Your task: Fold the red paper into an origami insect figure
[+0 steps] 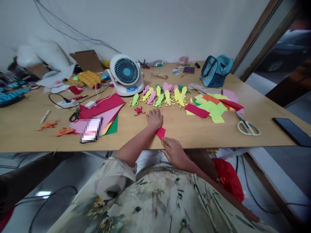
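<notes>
Light wooden tabletop (213, 137) set against a plain pale wall (175, 29), its front edge running just before the seated person. Near this edge, at the middle, lies a small folded-looking piece of red paper (160, 132). The left hand (155, 119), palm down with fingers spread, covers the paper's far end; the right hand (173, 150) touches its near corner at the edge, though whether it pinches the paper cannot be told. Beyond the left hand, a small red paper figure (139, 111) and a row of yellow, green and pink paper figures (158, 91) bound the working area. Bare wood extends rightward to white-handled scissors (246, 124); leftward, layered coloured sheets (102, 106) stand well apart from the paper.
</notes>
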A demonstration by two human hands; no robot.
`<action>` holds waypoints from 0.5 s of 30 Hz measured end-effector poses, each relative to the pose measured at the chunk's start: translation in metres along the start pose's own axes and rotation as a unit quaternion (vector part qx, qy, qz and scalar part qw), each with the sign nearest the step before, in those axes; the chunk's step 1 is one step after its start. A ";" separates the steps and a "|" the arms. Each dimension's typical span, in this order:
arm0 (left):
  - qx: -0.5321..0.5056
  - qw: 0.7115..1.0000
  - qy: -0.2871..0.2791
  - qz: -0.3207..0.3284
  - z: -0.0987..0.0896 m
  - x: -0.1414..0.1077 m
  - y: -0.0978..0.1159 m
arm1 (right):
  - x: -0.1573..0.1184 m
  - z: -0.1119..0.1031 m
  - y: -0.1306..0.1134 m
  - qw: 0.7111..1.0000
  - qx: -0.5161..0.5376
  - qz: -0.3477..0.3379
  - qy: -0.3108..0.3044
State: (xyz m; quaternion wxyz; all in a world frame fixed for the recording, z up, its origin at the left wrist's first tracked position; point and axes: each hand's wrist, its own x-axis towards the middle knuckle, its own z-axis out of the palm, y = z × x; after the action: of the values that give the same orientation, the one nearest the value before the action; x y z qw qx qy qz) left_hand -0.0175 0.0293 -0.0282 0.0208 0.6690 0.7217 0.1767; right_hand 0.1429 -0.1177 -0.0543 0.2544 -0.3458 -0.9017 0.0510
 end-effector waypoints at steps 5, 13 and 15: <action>-0.049 0.998 0.025 0.016 -0.019 -0.018 -0.031 | -0.003 0.002 0.001 1.000 -0.011 -0.010 -0.001; -0.174 0.984 -0.039 0.020 -0.038 -0.089 -0.041 | -0.009 0.007 -0.004 0.999 -0.022 -0.020 0.026; -0.280 0.957 -0.079 -0.022 -0.039 -0.089 -0.035 | -0.010 0.006 -0.006 0.999 -0.020 -0.020 0.029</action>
State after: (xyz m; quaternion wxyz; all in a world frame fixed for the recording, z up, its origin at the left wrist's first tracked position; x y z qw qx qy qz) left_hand -0.0519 -0.0673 -0.0199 0.2681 0.6320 0.6540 0.3177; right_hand 0.1432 -0.1285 -0.0620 0.2741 -0.3340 -0.9017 0.0180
